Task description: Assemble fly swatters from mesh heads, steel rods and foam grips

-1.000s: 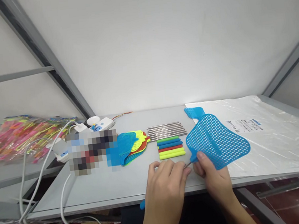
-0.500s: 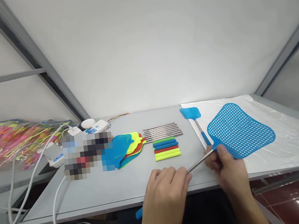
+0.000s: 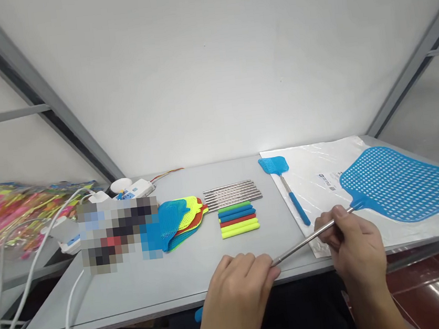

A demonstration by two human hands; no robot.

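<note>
Both my hands hold one blue fly swatter (image 3: 407,182) with a metal rod, slanting up to the right over the table's front edge. My left hand (image 3: 238,294) is closed round its lower part, and a bit of blue handle pokes out below. With thumb and fingers, my right hand (image 3: 351,244) pinches the rod just under the perforated head. Another blue fly swatter (image 3: 299,208) lies on the white plastic sheet behind my right hand. Ahead of my left hand are coloured handle grips (image 3: 238,220), a row of metal rods (image 3: 233,193) and stacked swatter heads (image 3: 174,220).
A white plastic bag (image 3: 317,156) covers the table's right side. At the left stand a power strip (image 3: 137,189) and white cables (image 3: 22,292), near a pixelated patch. Bagged colourful items (image 3: 15,219) lie further left. A wall (image 3: 210,81) closes off the back.
My right hand has moved right, and the held swatter's head has shifted right with it. More metal rod shows between my hands. The view has turned slightly right.
</note>
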